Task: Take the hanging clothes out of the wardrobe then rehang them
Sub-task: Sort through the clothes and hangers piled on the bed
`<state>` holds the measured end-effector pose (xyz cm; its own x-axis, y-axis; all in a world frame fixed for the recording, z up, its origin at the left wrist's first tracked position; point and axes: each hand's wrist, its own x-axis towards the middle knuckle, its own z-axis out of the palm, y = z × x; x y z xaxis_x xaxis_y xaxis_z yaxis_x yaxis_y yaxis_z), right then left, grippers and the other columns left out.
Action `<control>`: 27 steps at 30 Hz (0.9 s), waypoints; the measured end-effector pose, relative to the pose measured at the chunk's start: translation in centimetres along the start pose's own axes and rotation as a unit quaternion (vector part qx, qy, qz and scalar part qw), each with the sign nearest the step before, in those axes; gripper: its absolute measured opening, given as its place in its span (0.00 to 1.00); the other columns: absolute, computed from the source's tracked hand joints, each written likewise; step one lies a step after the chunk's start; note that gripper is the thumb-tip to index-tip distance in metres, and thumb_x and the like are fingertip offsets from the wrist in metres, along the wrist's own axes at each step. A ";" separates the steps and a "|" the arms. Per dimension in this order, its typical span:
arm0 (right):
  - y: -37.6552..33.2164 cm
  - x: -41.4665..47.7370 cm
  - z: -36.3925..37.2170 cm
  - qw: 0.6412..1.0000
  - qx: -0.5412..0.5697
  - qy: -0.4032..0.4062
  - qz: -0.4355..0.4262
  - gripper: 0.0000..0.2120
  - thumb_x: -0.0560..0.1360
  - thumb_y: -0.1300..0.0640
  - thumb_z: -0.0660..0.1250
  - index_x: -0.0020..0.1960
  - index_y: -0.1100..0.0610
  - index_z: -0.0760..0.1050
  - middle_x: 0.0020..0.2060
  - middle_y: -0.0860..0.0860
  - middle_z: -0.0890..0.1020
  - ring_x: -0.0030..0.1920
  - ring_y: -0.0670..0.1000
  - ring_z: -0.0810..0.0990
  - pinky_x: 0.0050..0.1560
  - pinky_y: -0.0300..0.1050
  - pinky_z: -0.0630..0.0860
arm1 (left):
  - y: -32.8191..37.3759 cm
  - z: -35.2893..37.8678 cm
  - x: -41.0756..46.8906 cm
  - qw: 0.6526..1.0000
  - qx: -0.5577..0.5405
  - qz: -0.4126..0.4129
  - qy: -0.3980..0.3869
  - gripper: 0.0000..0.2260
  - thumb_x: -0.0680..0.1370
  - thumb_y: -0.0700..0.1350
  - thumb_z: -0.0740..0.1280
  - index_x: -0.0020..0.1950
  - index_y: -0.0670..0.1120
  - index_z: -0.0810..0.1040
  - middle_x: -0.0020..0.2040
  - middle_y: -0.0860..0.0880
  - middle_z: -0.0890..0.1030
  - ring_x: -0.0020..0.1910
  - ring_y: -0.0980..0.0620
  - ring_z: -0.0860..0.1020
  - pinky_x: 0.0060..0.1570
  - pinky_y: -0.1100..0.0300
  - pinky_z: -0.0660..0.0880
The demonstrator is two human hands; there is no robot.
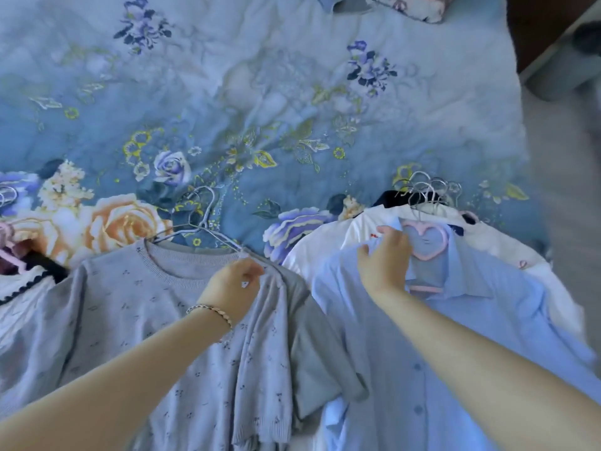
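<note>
A grey knit top (136, 307) with small dark specks lies on the bed, a light wire hanger (198, 219) through its neck. My left hand (235, 288) pinches the top's right shoulder at the hanger's end. Right of it lies a light blue button shirt (455, 336) on a pink hanger (426, 242) with a heart-shaped top. My right hand (385, 258) holds the blue shirt's collar beside that hanger. Under the blue shirt sits a pile of white garments (325, 249) with several metal hanger hooks (429, 190) sticking out.
The bed (260, 109) is covered by a blue flowered quilt. At the left edge lie a white knit garment with dark trim (22, 288) and a pink hanger (9, 252). A patterned pillow (409, 6) lies at the far end. Grey floor (566, 190) runs along the right.
</note>
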<state>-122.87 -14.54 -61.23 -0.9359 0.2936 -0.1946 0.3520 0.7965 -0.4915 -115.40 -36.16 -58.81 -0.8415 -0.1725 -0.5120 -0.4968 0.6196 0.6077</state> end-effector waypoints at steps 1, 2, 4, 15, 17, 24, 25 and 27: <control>1.1 1.7 -1.0 0.998 -0.034 0.003 0.048 0.20 0.75 0.59 0.64 0.64 0.65 0.68 0.62 0.62 0.71 0.64 0.62 0.68 0.62 0.48 0.62 | 0.9 0.5 0.0 1.000 -0.005 0.014 -0.010 0.08 0.77 0.35 0.62 0.49 0.45 0.79 0.46 0.49 0.79 0.47 0.51 0.77 0.47 0.70 0.65; 2.2 3.1 -1.8 0.992 -0.087 -0.019 0.086 0.21 0.76 0.56 0.63 0.65 0.66 0.67 0.62 0.63 0.71 0.64 0.63 0.68 0.63 0.51 0.64 | 1.6 0.8 0.1 0.999 -0.008 0.027 -0.016 0.09 0.77 0.34 0.62 0.45 0.47 0.77 0.42 0.51 0.78 0.44 0.52 0.77 0.43 0.72 0.65; 4.0 4.9 -2.0 0.974 -0.166 -0.094 0.123 0.25 0.77 0.49 0.61 0.65 0.68 0.67 0.62 0.65 0.73 0.63 0.62 0.70 0.63 0.51 0.66 | 2.4 1.3 0.2 0.999 -0.015 0.046 -0.016 0.14 0.76 0.33 0.63 0.38 0.51 0.74 0.36 0.57 0.77 0.37 0.60 0.75 0.38 0.77 0.66; 3.4 5.5 -0.6 0.978 0.086 -0.123 0.145 0.17 0.74 0.51 0.68 0.55 0.63 0.72 0.44 0.55 0.73 0.49 0.56 0.76 0.44 0.43 0.65 | 1.3 0.4 -2.3 1.000 -0.013 -0.006 -0.011 0.17 0.75 0.32 0.63 0.34 0.53 0.74 0.36 0.57 0.79 0.40 0.55 0.77 0.45 0.67 0.69; 3.7 4.8 -2.3 0.983 0.135 -0.054 0.112 0.12 0.73 0.55 0.69 0.49 0.61 0.70 0.42 0.56 0.73 0.46 0.54 0.73 0.44 0.41 0.63 | 1.5 -0.1 -3.3 1.000 -0.007 0.000 -0.013 0.17 0.75 0.32 0.63 0.34 0.54 0.74 0.36 0.58 0.78 0.38 0.60 0.76 0.41 0.71 0.67; 1.1 -0.8 -11.3 0.985 0.133 0.105 0.015 0.12 0.73 0.54 0.66 0.42 0.57 0.63 0.38 0.54 0.68 0.42 0.52 0.66 0.44 0.49 0.64 | 4.8 -3.5 -8.8 0.999 -0.005 0.048 -0.014 0.16 0.77 0.35 0.61 0.36 0.55 0.73 0.39 0.55 0.79 0.40 0.56 0.76 0.42 0.67 0.66; 0.2 -1.9 -12.7 0.985 0.132 0.115 -0.005 0.12 0.74 0.56 0.65 0.41 0.57 0.62 0.38 0.54 0.68 0.41 0.52 0.66 0.44 0.50 0.65 | 5.5 -4.2 -10.0 0.998 0.001 0.062 -0.009 0.15 0.77 0.36 0.61 0.37 0.55 0.72 0.41 0.54 0.78 0.39 0.56 0.74 0.42 0.68 0.65; -2.1 -4.9 -15.5 0.981 0.130 0.128 -0.060 0.14 0.74 0.58 0.64 0.37 0.56 0.60 0.36 0.55 0.67 0.39 0.53 0.66 0.42 0.52 0.66 | 6.9 -6.0 -12.9 0.995 0.009 0.100 0.009 0.14 0.77 0.36 0.61 0.40 0.55 0.72 0.45 0.55 0.75 0.38 0.58 0.71 0.46 0.66 0.65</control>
<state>-119.23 -9.44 -46.10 -0.9311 0.3556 0.0818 0.1986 0.6820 -0.7039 -109.29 -34.23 -44.37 -0.9268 -0.0587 -0.3709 -0.3158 0.6565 0.6851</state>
